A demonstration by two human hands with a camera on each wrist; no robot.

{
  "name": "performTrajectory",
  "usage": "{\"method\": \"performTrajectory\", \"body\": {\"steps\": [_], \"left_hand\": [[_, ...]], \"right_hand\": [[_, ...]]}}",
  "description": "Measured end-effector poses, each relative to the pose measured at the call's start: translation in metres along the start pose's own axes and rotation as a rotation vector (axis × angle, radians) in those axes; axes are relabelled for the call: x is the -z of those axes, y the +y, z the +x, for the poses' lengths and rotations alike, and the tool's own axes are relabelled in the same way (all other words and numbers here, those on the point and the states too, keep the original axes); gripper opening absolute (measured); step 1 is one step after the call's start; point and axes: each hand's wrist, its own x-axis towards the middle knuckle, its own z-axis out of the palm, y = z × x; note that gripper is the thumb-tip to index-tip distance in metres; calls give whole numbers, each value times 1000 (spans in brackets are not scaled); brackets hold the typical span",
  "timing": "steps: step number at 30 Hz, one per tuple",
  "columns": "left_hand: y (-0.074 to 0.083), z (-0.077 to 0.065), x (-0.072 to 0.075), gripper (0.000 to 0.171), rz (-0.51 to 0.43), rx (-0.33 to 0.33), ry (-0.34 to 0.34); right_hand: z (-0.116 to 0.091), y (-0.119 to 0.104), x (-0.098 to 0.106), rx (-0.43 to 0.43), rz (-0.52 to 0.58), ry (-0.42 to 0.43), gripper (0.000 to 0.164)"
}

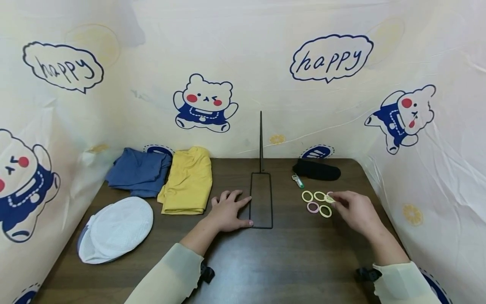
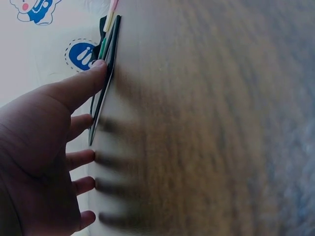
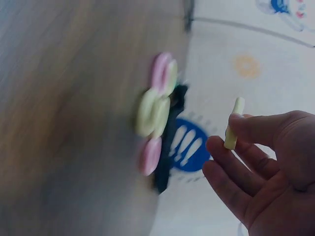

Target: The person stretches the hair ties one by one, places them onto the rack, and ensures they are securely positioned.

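Brown table (image 1: 296, 261), black stand (image 1: 261, 156) against left hand (image 1: 226, 213), ring (image 3: 238, 105) pinched in right hand (image 1: 358, 212)

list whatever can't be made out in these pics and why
- Head view: the rightmost pink ring is mostly hidden by the right hand and the yellow ring it pinches.
- Head view: the small green-ended item is too small to identify.
- Head view: folds hide the full shape of the yellow cloth.
- Right wrist view: blur hides the black item's detail.
- Left wrist view: the left edge cuts off the left hand.
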Motion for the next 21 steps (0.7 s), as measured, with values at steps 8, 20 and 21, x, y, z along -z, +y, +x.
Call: {"method": "performTrajectory", "body": {"steps": [8, 20, 21], "left_hand": [[1, 0, 0, 84, 22, 2, -15], [2, 1, -1, 86, 42, 25, -50], [1, 0, -1, 86, 39, 26, -50]], "right_hand": [[4, -45, 9, 167, 49, 123, 22], [19, -91, 22, 357, 125, 250, 26], [20, -95, 23, 373, 135, 259, 26]]}}
